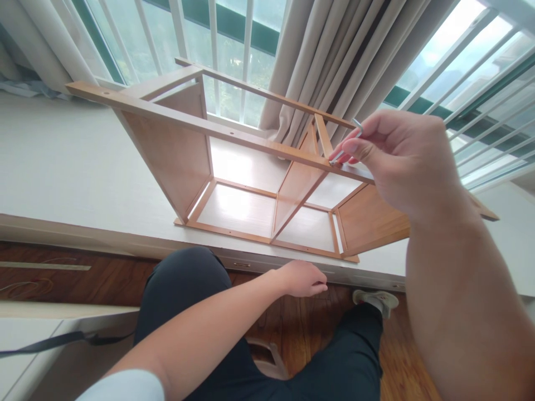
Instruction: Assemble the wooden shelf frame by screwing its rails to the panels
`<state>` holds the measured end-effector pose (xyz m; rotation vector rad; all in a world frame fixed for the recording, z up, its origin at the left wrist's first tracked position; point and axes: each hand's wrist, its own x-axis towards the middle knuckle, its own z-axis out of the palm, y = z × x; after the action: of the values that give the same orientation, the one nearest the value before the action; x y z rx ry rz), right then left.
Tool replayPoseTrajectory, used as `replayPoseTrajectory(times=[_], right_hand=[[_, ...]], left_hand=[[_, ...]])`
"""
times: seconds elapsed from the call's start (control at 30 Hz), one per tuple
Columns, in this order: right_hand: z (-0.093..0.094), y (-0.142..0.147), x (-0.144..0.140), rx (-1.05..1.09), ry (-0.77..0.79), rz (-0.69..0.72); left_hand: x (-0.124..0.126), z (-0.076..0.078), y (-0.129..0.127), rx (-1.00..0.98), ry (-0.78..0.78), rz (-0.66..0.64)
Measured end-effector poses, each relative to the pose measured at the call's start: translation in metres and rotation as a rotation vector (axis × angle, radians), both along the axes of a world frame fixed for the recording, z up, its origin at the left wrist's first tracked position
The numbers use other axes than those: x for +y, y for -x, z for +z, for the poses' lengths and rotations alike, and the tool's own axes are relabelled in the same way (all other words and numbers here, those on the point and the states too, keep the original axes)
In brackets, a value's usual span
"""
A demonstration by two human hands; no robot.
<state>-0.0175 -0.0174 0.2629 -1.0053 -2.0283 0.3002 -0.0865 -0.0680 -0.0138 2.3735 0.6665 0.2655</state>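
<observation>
A light wooden shelf unit [175, 150] lies on its side on the white window ledge [62, 167], its open compartments facing me. My right hand [401, 161] pinches a small metal hex key [346, 146] whose tip meets the unit's upper front rail [234, 133] near the middle divider [296, 189]. My left hand [303, 278] hangs low with curled fingers, just below the ledge's front edge and the unit's bottom rail, holding nothing that I can see.
Beige curtains [334, 55] and white window bars [217, 33] stand behind the unit. My dark-trousered legs [188, 289] and a shoe [376, 301] are over the brown wood floor [42, 278]. A black strap [50, 342] lies on a white surface at lower left.
</observation>
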Motion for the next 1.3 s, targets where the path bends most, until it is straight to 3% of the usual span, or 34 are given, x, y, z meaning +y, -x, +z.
replayPoseTrajectory(times=[0.53,1.07,1.3], right_hand=[[-0.015,-0.006,0.008,0.097,-0.036,0.076],[-0.02,-0.004,0.006,0.124,-0.051,0.039],[-0.022,0.003,0.001,0.148,-0.13,-0.025]], left_hand=[[0.001,0.0,-0.001,0.007,-0.005,-0.011],[0.0,0.002,-0.001,0.006,-0.009,-0.011],[0.0,0.002,-0.002,0.001,-0.001,-0.019]])
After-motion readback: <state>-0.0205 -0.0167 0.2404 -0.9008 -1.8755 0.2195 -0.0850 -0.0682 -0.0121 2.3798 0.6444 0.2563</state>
